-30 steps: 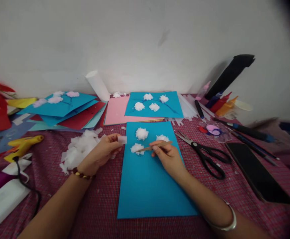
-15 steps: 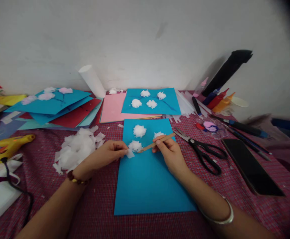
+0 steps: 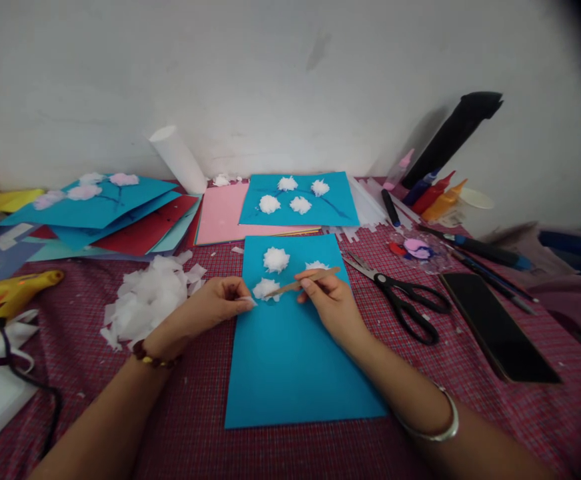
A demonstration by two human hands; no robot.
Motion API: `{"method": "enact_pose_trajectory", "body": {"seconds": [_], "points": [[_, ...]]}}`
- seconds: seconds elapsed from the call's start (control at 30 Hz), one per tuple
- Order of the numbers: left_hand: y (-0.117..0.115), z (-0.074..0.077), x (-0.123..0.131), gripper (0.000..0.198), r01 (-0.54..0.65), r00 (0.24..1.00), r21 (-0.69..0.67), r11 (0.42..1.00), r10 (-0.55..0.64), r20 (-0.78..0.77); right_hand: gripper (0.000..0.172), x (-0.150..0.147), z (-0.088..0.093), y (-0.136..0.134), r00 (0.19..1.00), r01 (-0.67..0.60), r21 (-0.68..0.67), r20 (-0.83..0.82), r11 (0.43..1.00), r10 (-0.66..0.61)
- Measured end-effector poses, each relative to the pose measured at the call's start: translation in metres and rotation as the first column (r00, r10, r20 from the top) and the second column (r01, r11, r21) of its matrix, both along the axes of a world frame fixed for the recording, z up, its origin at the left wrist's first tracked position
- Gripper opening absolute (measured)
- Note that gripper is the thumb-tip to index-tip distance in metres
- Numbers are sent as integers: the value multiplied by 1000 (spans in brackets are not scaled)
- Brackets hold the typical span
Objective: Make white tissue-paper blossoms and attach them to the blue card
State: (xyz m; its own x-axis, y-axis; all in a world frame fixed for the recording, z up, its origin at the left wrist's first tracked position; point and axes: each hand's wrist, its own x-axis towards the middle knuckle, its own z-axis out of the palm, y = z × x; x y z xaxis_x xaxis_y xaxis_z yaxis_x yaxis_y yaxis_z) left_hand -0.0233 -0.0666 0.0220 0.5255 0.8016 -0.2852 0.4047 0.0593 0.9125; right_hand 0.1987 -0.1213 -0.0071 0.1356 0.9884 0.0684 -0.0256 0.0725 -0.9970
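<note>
A blue sheet of paper (image 3: 300, 360) lies before me with three fluffy white paper blossoms near its far end. My right hand (image 3: 331, 303) pinches a flat wooden stick (image 3: 290, 287), and its tip meets the nearest white blossom (image 3: 267, 289). At the sheet's left edge my left hand (image 3: 225, 301) is closed on a small white tissue piece (image 3: 251, 302), of which only a corner shows. A heap of loose white tissue pieces (image 3: 143, 300) lies left of that hand. Part of the right-hand blossom (image 3: 316, 266) is hidden behind my right fingers.
Black-handled scissors (image 3: 405, 293) and a phone (image 3: 495, 327) lie to the right. A second blue sheet with blossoms (image 3: 290, 217) rests on pink paper (image 3: 219, 210) behind. At left are a yellow glue gun (image 3: 18, 295) and stacked blue cards (image 3: 135, 190). Paint tubes (image 3: 438, 198) stand back right.
The stick's tip has moved from the blossom's lower right edge onto the blossom. The tissue in my left hand shows less than before. The whole view has shifted slightly.
</note>
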Motion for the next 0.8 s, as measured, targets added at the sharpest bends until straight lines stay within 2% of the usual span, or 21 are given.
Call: {"method": "enact_pose_trajectory", "body": {"seconds": [0.17, 0.33, 0.4, 0.47, 0.57, 0.63, 0.8], "points": [[-2, -4, 2, 12, 74, 994, 100, 992, -66, -84, 21, 0, -1, 1, 1000, 22, -9, -20, 1000, -22], [-16, 5, 16, 21, 214, 976, 256, 943, -194, -100, 21, 0, -2, 2, 999, 37, -9, -19, 999, -37], [-21, 6, 21, 27, 198, 980, 260, 945, -181, -88, 21, 0, -3, 2, 999, 35, -10, -19, 999, -35], [-24, 5, 24, 33, 117, 992, 229, 966, -101, -80, 21, 0, -3, 2, 999, 28, -12, -19, 1000, -28], [-22, -1, 24, 19, 10, 993, 191, 981, 12, -113, 20, 1, -4, 3, 1000, 20, -2, -10, 1000, -20], [-18, -3, 20, 10, 2, 986, 182, 983, 28, -165, 19, 1, -4, 3, 1000, 19, 2, -2, 1000, -19], [-9, 1, 7, 17, 55, 977, 154, 987, -22, -212, 21, 1, -4, 3, 1000, 17, -12, -22, 1000, -17]]}}
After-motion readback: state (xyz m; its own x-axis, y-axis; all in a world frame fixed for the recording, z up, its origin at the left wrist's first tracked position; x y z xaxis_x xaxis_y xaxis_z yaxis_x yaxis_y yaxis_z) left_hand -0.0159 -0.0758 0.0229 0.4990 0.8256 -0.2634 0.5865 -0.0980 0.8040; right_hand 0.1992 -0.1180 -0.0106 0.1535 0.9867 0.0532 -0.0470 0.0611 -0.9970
